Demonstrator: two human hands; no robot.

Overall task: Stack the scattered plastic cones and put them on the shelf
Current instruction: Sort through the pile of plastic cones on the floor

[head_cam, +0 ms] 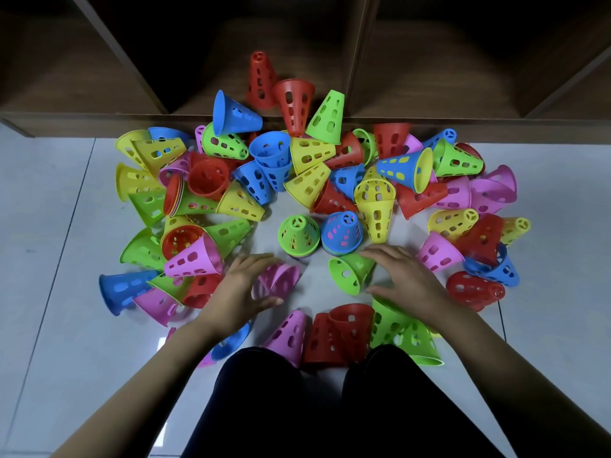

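Several perforated plastic cones in red, blue, green, yellow and pink lie scattered on the pale floor. Two short upright stacks stand in the middle: one topped by a green cone (299, 234), one topped by a blue cone (342, 233). My left hand (243, 285) reaches over a pink cone (281, 280) lying on its side, fingers spread around it, the cone blurred. My right hand (401, 276) hovers with spread fingers over a green cone (350, 272) lying on its side, fingertips at its narrow end. Whether either hand grips its cone is unclear.
A dark wooden shelf (297, 122) with open compartments runs along the back; a red cone (261, 79) stands inside its middle bay. My knees in black trousers (297, 408) are at the bottom centre. Cones ring the small bare floor patch between my hands.
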